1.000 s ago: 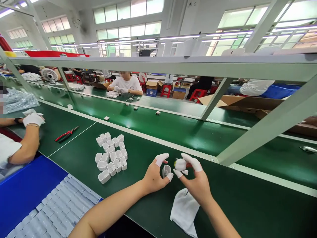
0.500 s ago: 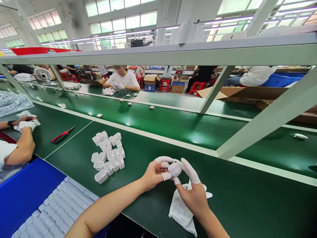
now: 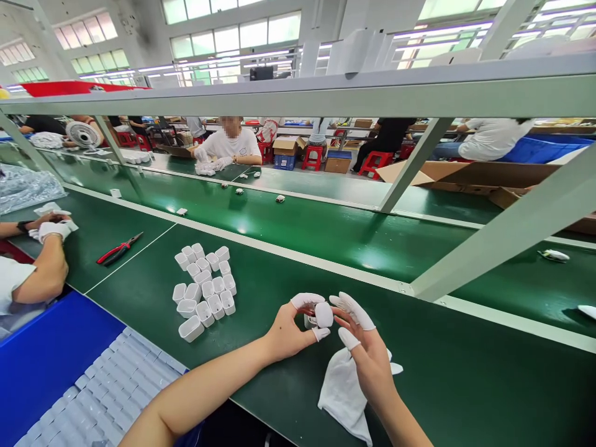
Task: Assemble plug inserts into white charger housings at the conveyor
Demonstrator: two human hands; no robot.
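Observation:
My left hand [image 3: 291,326], with white finger cots on its fingertips, pinches a small white rounded plastic case [image 3: 324,315] between thumb and fingers. Part of the case is hidden behind those fingers. Just to its right, my right hand [image 3: 365,338] has its fingers apart and its thumb away from the case; whether a fingertip brushes it I cannot tell. Finger cots cover that hand's thumb and some fingers too. Beneath the right hand, a white cloth glove [image 3: 342,394] lies on the green tabletop [image 3: 270,267]. Several open white plastic shells [image 3: 202,279] stand grouped to the left.
Red-handled pliers [image 3: 120,249] lie farther left, near a co-worker's gloved hands [image 3: 53,226]. A blue bin [image 3: 51,366] at lower left holds rows of white parts. Beyond a pale rail runs a green conveyor [image 3: 316,223] carrying small pieces. A slanted post [image 3: 503,230] rises at right.
My right hand has opened, its thumb and fingers drawing away from the white case. The case has turned in my left hand. Pieces on the conveyor have shifted left.

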